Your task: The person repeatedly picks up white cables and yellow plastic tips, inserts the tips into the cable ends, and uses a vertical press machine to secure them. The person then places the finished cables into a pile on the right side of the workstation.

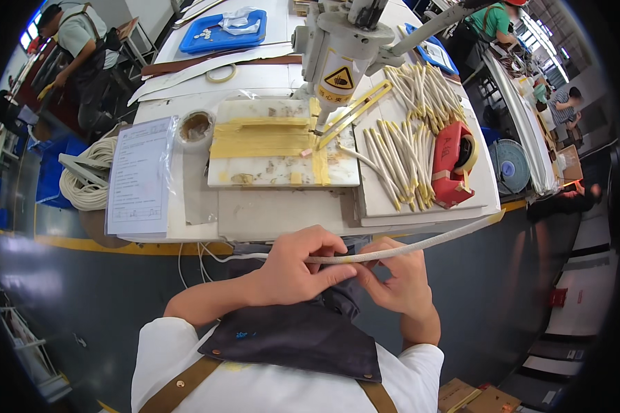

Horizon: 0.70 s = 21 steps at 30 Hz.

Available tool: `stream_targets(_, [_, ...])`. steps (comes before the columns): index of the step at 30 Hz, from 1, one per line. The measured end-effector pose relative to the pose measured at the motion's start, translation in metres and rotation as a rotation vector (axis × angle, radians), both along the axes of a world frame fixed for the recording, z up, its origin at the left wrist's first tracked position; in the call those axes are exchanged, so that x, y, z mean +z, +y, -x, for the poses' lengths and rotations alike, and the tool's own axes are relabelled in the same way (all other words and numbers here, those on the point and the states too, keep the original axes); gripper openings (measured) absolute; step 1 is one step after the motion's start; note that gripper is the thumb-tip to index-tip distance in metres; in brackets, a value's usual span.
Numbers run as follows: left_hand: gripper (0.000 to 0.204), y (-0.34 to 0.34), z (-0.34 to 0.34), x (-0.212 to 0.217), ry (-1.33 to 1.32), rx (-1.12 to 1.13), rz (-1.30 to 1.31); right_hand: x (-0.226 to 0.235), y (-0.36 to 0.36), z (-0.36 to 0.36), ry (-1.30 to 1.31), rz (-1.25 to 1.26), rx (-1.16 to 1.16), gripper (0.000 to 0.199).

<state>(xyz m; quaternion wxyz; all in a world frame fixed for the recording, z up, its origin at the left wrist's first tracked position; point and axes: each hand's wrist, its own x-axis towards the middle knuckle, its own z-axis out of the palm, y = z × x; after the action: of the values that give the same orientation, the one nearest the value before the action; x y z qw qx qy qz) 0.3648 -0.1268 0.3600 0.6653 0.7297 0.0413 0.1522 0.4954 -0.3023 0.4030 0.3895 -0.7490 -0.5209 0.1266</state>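
Note:
A long whitish cord (pixel 434 239) lies across both hands in front of the table edge, with a yellowish tip at its right end. My left hand (pixel 293 268) is closed around it, the thumb pointing right along its underside. My right hand (pixel 398 281) pinches the same cord beside the left thumb, near a small yellow mark. From there the cord curves up to the right, past the table corner. On the table beyond, a white slab (pixel 255 175) with strips of yellow tape sits beneath a grey press (pixel 341 51).
Bundles of similar cords (pixel 399 162) with yellow ends lie right of the slab, beside a red tape dispenser (pixel 451 165). To the left are a tape roll (pixel 195 128), a printed sheet (pixel 139 179) and coiled cord (pixel 89 175). A blue tray (pixel 224 43) stands farther back. Other people work nearby.

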Motion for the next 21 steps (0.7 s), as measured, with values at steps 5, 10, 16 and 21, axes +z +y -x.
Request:
stream_targets(5, [0.018,-0.010,-0.004,-0.016,-0.443,0.173,-0.420,-0.007,0.001,-0.005,-0.040,-0.104,0.020,0.020])
stream_targets(10, [0.014,-0.012,-0.001,-0.011,-0.357,0.032,-0.317,-0.020,0.002,-0.004,0.064,-0.198,-0.036,0.019])
stream_targets(16, [0.029,-0.002,0.008,0.003,0.370,-0.397,0.517,-0.038,-0.003,0.003,0.363,-0.277,-0.049,0.043])
stream_targets(21, [0.031,0.001,0.004,-0.011,0.490,-0.562,0.837,-0.054,-0.009,0.007,0.702,-0.315,-0.076,0.086])
